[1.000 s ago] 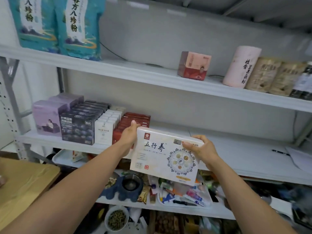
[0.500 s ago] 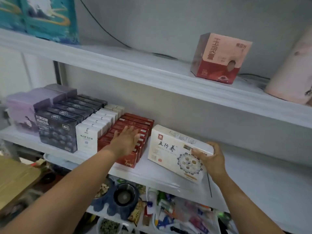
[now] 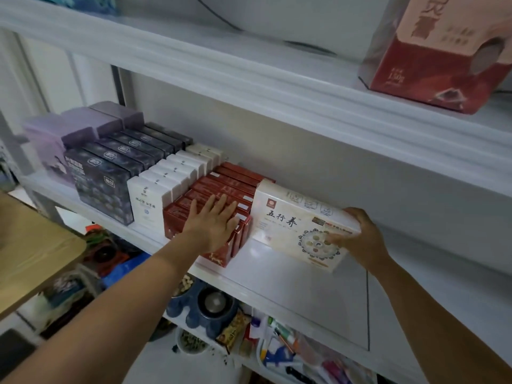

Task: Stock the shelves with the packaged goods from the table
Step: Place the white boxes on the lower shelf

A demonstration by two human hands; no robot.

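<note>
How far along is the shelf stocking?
Rows of purple boxes, dark boxes, small white boxes and red boxes already line the middle shelf. In hand: the right hand grips a large white box standing beside the red ones, while the left hand rests flat on them. Left: squaring it up and letting go. Only a corner of the table shows, so how much remains is unclear.

a single wide-angle camera, worn on the person's head, faces forward and a little down at the middle shelf [image 3: 277,275]. it is near: the print on the white box [image 3: 291,225] reads plainly, and the left hand [image 3: 213,223] and right hand [image 3: 360,239] reach in from the bottom edge. the upper shelf [image 3: 249,87] crosses the top, a table [image 3: 33,259] corner the left.
</note>
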